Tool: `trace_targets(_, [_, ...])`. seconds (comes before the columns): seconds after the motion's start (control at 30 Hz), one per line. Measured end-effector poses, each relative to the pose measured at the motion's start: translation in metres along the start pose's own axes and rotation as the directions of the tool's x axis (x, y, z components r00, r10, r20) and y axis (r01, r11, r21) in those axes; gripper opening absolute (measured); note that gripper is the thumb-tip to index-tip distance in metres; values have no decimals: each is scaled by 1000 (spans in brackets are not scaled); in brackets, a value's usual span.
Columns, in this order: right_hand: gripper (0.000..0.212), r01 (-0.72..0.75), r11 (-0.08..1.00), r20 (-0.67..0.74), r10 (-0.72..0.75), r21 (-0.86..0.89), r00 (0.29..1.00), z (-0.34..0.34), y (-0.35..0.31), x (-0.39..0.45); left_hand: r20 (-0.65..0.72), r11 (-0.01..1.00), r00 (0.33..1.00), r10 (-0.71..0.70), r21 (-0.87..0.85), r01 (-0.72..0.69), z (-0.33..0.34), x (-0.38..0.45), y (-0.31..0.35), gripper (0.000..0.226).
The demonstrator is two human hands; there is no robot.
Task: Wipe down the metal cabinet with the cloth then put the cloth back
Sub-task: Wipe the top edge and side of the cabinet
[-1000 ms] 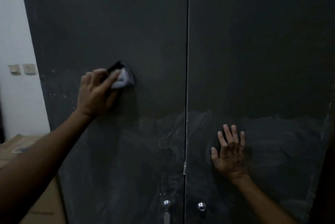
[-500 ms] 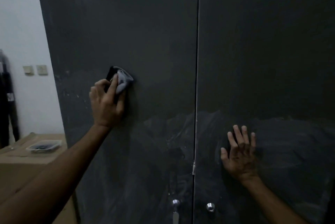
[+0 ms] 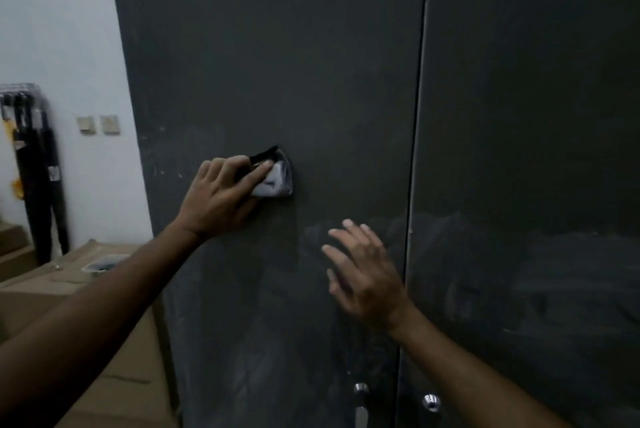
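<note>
- No text, label, brand, number or sign can be read anywhere in the dim view
- The pale patch on the dark stand (image 3: 52,173) at left is too blurred to read

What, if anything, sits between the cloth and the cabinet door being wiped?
Nothing visible. The left hand presses the cloth straight against the left door. The right hand is lower, near the door seam, fingers spread, off the cloth's spot.

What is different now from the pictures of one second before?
The right hand moved from the right door across the seam to the left door of the dark grey metal cabinet. The left hand still presses the crumpled pale-and-black cloth on the left door.
</note>
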State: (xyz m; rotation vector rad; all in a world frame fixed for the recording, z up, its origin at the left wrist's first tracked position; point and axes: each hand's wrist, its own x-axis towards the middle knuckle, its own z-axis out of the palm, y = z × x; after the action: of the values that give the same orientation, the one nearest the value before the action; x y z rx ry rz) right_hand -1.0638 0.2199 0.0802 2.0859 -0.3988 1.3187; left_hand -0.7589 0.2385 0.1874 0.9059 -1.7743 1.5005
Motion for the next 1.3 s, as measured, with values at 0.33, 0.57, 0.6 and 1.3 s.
trace_targets(0.33, [37, 335, 938, 220, -309, -93, 925, 52, -1, 8, -16, 997, 999, -40, -67, 39, 8, -7, 10, 51])
trace_targets(0.57, [41, 365, 919, 221, -329, -148, 918, 55, 0, 8, -210, 741, 711, -671, -162, 651, 10, -8, -13, 50])
trace_targets(0.6, [41, 362, 921, 215, -328, -145, 920, 55, -1, 8, -187, 834, 813, -551, -123, 537, 11, -9, -6, 50])
trace_targets(1.3, [40, 339, 932, 222, -306, -130, 926, 54, -4, 11, -165, 616, 601, -782, -67, 785, -10, -37, -64, 55])
